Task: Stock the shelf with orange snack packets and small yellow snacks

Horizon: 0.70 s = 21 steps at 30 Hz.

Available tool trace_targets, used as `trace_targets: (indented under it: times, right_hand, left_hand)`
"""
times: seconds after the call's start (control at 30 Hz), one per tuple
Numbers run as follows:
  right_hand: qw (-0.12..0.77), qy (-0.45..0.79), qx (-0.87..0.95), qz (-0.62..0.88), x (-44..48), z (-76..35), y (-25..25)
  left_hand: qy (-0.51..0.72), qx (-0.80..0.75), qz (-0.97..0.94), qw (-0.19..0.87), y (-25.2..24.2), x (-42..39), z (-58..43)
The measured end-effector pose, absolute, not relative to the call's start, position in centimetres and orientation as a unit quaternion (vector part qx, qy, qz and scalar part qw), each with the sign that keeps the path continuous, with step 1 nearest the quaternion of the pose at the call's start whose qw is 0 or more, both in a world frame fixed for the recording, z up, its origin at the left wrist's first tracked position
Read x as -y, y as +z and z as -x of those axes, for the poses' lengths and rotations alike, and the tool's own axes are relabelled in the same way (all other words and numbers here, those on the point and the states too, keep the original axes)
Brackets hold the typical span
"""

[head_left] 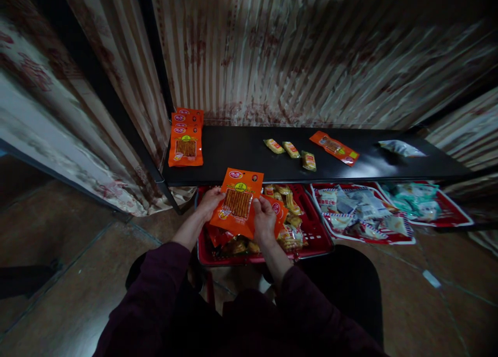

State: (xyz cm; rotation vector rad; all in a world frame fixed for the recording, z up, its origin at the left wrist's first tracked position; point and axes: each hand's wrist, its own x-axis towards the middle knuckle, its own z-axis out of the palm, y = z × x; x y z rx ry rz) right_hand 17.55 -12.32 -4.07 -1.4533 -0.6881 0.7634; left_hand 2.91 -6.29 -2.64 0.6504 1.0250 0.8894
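Observation:
Between my two hands is an orange snack packet (238,202) with a window showing brown sticks, held above a red basket (319,232). My left hand (210,201) grips its left edge. With its thumb on the front, my right hand (264,219) pinches the right side, and more orange packets (278,211) fan out behind that hand. Yellow-wrapped snacks (293,235) lie in the basket below. On the left end of the black shelf (233,144), several matching orange packets (185,147) lie overlapped in a row.
Three small yellow packets (290,149), a slanted orange packet (334,148) and a silvery packet (402,148) lie along the shelf. To the right, red-and-white baskets hold white packets (360,206) and green packets (416,201). Dark posts (155,51) and a patterned curtain (272,61) border the shelf.

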Motion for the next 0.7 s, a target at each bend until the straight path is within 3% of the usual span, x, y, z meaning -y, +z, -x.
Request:
trace_targets:
  times: [0.4,0.7]
  right_hand:
    - [0.68,0.384,0.192,0.594,12.3,-16.7,-1.2]
    - [0.633,0.501,0.264,0.528,13.4,-15.4,-0.3]
  left_hand:
    - [0.44,-0.465,-0.299,0.708,-2.9,6.1,-2.9]
    - [0.494,-0.466,-0.28,0.679,-3.3,5.5,-2.8]
